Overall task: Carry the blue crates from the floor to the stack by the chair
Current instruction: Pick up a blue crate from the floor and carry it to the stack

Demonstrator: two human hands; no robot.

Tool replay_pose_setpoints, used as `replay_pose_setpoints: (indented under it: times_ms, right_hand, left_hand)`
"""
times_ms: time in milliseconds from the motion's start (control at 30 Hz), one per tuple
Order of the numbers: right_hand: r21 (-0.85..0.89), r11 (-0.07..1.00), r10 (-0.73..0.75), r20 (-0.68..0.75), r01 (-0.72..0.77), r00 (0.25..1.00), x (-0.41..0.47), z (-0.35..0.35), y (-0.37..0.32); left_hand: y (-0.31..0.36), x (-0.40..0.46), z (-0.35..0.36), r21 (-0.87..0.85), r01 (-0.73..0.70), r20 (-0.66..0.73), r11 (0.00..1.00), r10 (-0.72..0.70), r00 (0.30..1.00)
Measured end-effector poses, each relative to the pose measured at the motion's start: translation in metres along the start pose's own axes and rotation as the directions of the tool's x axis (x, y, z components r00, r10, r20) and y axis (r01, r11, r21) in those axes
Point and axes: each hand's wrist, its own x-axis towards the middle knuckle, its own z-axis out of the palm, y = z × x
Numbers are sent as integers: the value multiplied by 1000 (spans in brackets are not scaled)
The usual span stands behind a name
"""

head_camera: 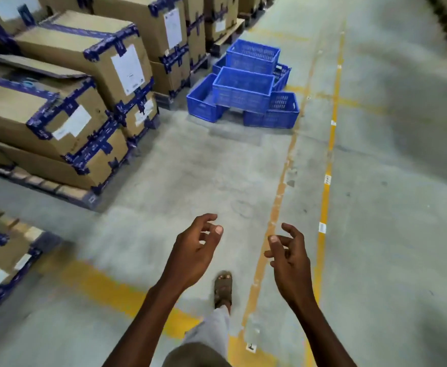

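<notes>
Several blue plastic crates (pixel 243 90) lie in a loose pile on the concrete floor ahead, near the top centre of the head view, some resting across others. My left hand (pixel 194 251) and my right hand (pixel 288 258) are held out in front of me at about the same height, well short of the crates. Both hands hold nothing, and their fingers are loosely curled and apart. No chair or crate stack is in view.
Taped cardboard boxes (pixel 79 83) on pallets line the left side, with another pallet load at the lower left (pixel 2 260). Yellow floor lines (pixel 325 197) run along the aisle to the right. My sandalled foot (pixel 223 288) is stepping forward on open concrete.
</notes>
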Motion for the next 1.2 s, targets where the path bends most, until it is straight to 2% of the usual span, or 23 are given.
replay_pose_setpoints:
  times_ms: [133, 300, 567, 700, 933, 1067, 1200]
  right_hand:
    - [-10, 1000, 20, -29, -20, 999, 105, 0, -25]
    - [64, 997, 45, -121, -38, 992, 237, -2, -61]
    - [133, 991, 42, -161, -21, 986, 476, 11, -62]
    - [181, 981, 92, -126, -68, 988, 618, 23, -68]
    - [135, 991, 21, 27, -24, 999, 805, 46, -146]
    - [109, 994, 5, 52, -10, 999, 901, 72, -162]
    - [77, 995, 53, 54, -57, 997, 999, 110, -157]
  left_hand:
    - [33, 120, 11, -23, 0, 35, 1000, 1, 999]
    - [81, 263, 23, -9, -29, 88, 1000, 30, 996]
    - [114, 495, 67, 17, -35, 102, 999, 33, 994]
    - [138, 611, 87, 8, -3, 32, 1000, 3, 999]
    - [188, 776, 82, -62, 42, -87, 997, -48, 995]
    - [187, 870, 82, -95, 63, -108, 994, -73, 992]
    - [171, 973, 77, -123, 92, -110, 988, -106, 988]
